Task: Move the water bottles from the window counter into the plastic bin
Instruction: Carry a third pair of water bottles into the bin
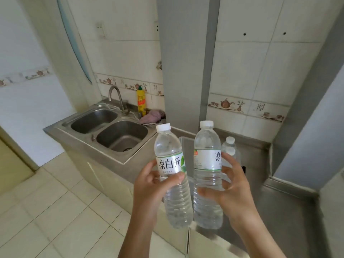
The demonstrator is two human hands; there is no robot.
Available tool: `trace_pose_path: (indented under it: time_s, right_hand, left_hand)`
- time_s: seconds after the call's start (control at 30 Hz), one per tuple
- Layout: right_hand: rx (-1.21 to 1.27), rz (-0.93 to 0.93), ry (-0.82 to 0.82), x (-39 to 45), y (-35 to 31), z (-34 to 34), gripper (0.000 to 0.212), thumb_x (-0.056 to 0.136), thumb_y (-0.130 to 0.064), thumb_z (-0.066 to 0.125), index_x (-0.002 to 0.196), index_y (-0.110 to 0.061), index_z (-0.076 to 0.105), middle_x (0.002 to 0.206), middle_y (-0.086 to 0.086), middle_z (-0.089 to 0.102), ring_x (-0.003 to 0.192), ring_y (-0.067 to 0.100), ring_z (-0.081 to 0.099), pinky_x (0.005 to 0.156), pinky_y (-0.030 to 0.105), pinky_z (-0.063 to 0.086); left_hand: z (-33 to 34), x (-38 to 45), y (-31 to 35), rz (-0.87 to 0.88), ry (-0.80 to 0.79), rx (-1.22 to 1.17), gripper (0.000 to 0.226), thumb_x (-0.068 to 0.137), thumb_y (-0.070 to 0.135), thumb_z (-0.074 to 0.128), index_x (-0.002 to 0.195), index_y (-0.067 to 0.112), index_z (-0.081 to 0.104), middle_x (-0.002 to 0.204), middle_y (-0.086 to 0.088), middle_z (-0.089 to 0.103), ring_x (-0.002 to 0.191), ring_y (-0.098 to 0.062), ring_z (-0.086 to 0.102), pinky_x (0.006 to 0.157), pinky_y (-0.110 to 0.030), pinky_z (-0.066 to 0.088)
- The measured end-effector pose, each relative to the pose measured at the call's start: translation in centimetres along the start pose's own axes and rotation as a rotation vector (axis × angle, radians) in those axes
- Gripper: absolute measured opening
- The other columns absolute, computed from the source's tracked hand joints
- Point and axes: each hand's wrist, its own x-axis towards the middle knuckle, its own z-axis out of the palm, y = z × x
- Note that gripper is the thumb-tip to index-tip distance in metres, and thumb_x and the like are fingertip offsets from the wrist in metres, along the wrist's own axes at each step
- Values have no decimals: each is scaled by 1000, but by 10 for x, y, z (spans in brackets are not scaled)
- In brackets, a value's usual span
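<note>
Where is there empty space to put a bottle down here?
The steel counter looks bare on the right, between the clear bin and the wall. The sink basins are empty too. It is crowded behind the faucet, around the yellow bottle and pink cloth.

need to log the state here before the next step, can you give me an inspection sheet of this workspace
surface: steel counter, bare at right.
job's things: left bottle and right bottle, capped, held upright above the counter edge; clear plastic bin behind them with more capped bottles standing inside.
clutter: yellow bottle and pink cloth by the double sink.
grippers: left hand grips the left bottle; right hand grips the right bottle.
cables: thin white cord near the tap.
surroundings: tiled walls, tiled floor.
</note>
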Motion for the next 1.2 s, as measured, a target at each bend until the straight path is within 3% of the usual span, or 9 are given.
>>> trace_pose_path:
  time_s: [0.27, 0.37, 0.5, 0.6, 0.8, 0.87, 0.93, 1.03, 1.2]
  right_hand:
    - [-63, -22, 169, 118, 22, 40, 94, 57, 9, 83, 123, -45, 42, 111, -24, 54, 86, -15, 57, 60, 5, 46]
    - [-130, -27, 265, 161, 29, 56, 92, 56, 12, 83, 122, -39, 44, 107, -24, 54, 81, -26, 53, 61, -1, 43]
    - [-175, 25, 388, 207, 41, 69, 89, 55, 5, 85, 120, -42, 46, 105, -25, 56, 83, -15, 57, 63, 7, 45]
    - [-274, 14, 465, 231, 51, 74, 83, 53, -5, 90, 119, -36, 49, 103, -25, 57, 87, -20, 55, 66, 3, 44]
    - [-454, 104, 574, 257, 78, 71, 77, 49, -20, 92, 115, -31, 54, 97, -23, 62, 87, 4, 63, 77, 27, 54]
    - [-543, 111, 597, 261, 85, 69, 77, 51, -21, 92, 118, -23, 55, 91, -25, 59, 81, 6, 62, 72, 18, 51]
    - [-664, 141, 600, 267, 90, 68, 71, 56, -20, 90, 118, -19, 55, 86, -21, 55, 79, 5, 54, 63, 4, 37]
    - [-774, 193, 588, 274, 101, 69, 63, 61, -22, 87, 115, -18, 56, 90, -14, 52, 81, 7, 51, 60, 2, 29]
    - [-818, 253, 572, 280, 117, 73, 52, 67, -20, 82, 111, -19, 54, 89, -14, 50, 80, 7, 50, 63, 6, 30]
  left_hand:
    - [21, 150, -11, 57, -193, -35, 84, 43, 33, 92, 122, 30, 62, 106, 1, 76, 99, -18, 71, 87, -43, 57]
    - [27, 207, -14, 82, -307, 10, 83, 45, 33, 92, 121, 33, 61, 108, 5, 75, 99, -13, 70, 82, -32, 56]
    - [35, 266, -23, 76, -417, 64, 79, 45, 32, 93, 116, 40, 59, 107, 14, 74, 95, -7, 69, 73, -23, 54]
    - [39, 299, -37, 79, -487, 117, 77, 53, 16, 97, 116, 40, 58, 107, 18, 73, 95, -6, 69, 73, -18, 54]
    - [54, 330, -73, 82, -525, 265, 77, 52, 16, 97, 108, 51, 59, 108, 21, 72, 97, -5, 70, 85, -30, 58]
    - [61, 334, -82, 74, -538, 324, 76, 50, 24, 97, 107, 51, 55, 106, 23, 71, 97, 0, 68, 87, -30, 58]
    - [68, 336, -90, 115, -550, 412, 72, 51, 33, 95, 104, 53, 50, 101, 27, 68, 93, 7, 65, 79, -17, 55]
    - [76, 339, -102, 152, -545, 507, 70, 55, 34, 94, 106, 48, 48, 102, 26, 63, 94, 6, 61, 67, -4, 44]
    - [77, 351, -115, 155, -544, 554, 73, 52, 31, 95, 99, 55, 44, 100, 27, 60, 93, 5, 59, 74, -11, 43]
